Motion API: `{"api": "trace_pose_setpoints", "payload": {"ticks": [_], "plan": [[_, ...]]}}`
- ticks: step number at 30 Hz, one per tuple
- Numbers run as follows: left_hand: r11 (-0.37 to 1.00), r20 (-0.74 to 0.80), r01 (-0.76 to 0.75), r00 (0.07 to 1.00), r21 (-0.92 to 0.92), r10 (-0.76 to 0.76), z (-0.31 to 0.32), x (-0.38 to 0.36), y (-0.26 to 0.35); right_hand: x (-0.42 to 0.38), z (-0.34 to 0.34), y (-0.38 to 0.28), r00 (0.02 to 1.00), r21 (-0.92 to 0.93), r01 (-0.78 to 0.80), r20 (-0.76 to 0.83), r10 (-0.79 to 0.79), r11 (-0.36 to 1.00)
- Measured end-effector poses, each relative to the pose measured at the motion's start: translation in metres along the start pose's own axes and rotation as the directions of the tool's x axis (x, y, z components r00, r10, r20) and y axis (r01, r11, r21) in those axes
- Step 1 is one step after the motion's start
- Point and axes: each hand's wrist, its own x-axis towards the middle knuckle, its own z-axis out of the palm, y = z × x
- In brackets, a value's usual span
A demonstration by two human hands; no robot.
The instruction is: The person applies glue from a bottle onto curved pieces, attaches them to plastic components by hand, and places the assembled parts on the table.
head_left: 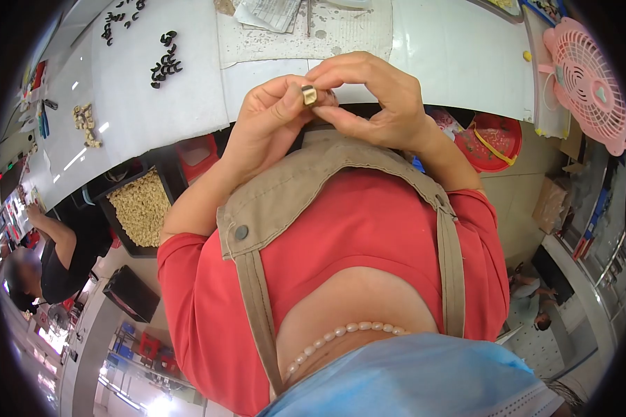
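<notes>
Over the near edge of the white table, my left hand (275, 111) is closed with thumb and fingers around a small cream-coloured piece with a dark strip along its upper edge (309, 96). The kind of piece cannot be made out. From the other side comes my right hand (382, 101), its index finger and thumb curved in and meeting at the same piece. Its other fingertips are partly hidden behind the thumb. Small dark curved pieces (165, 64) lie in a cluster on the table to the left. Farther left is a little pile of cream pieces (86, 125).
A black tray (122, 233) full of cream pieces stands below the table at left. To the right are a pink fan (583, 78) and a red basin (499, 142). Papers (270, 14) lie on a stained board (355, 35). Another person (62, 243) sits at far left.
</notes>
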Motion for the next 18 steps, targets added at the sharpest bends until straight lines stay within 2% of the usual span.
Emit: {"api": "trace_pose_setpoints", "payload": {"ticks": [2, 5, 13, 15, 18], "plan": [[0.997, 0.003, 0.035, 0.999, -0.073, -0.034, 0.0, 0.002, -0.006, -0.003, -0.003, -0.001, 0.998, -0.017, -0.057, 0.016, 0.057, 0.998], [0.992, -0.053, 0.096, 0.993, -0.087, -0.101, 0.005, 0.005, -0.007, -0.005, -0.006, 0.001, 0.995, -0.03, -0.099, 0.025, 0.1, 0.995], [0.989, -0.061, 0.109, 0.991, -0.101, -0.116, 0.006, 0.006, -0.009, -0.006, -0.006, 0.006, 0.997, -0.086, -0.056, 0.04, 0.06, 0.995], [0.988, -0.064, 0.103, 0.992, -0.119, -0.111, 0.006, 0.005, -0.008, -0.001, -0.008, 0.003, 0.992, -0.059, -0.107, 0.064, 0.111, 0.992], [0.987, -0.074, 0.044, 0.996, -0.156, -0.056, 0.007, 0.002, -0.005, 0.007, -0.006, 0.002, 0.992, -0.095, -0.09, 0.08, 0.097, 0.991]]}}
